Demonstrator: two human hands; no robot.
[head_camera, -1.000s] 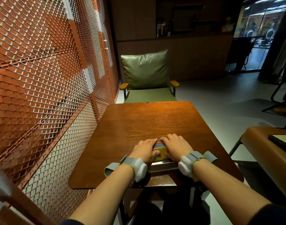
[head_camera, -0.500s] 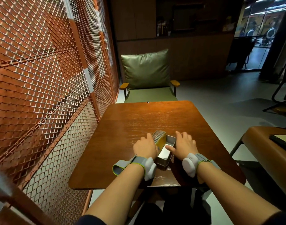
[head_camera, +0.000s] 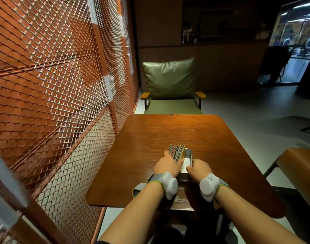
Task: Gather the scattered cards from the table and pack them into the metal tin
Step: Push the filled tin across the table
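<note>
An open metal tin (head_camera: 189,154) lies lengthwise on the wooden table (head_camera: 212,138), with a pale inside. A stack of colourful cards (head_camera: 176,151) stands on edge and leans against the tin's left wall, half over its opening. My left hand (head_camera: 165,166) grips the near end of the stack from the left. My right hand (head_camera: 200,169) holds the tin's near right corner with curled fingers. Both wrists wear grey bands. The tin's near end is hidden behind my hands.
A copper mesh screen (head_camera: 62,103) runs along the table's left side. A green cushioned armchair (head_camera: 170,85) stands beyond the far edge. A brown bench (head_camera: 300,166) is at the right. A flat grey piece (head_camera: 181,207), perhaps the lid, lies at the front edge.
The cards were squeezed between both hands; my left hand has tipped them up onto their edge at the tin's left wall. My right hand has let go of them and taken the tin.
</note>
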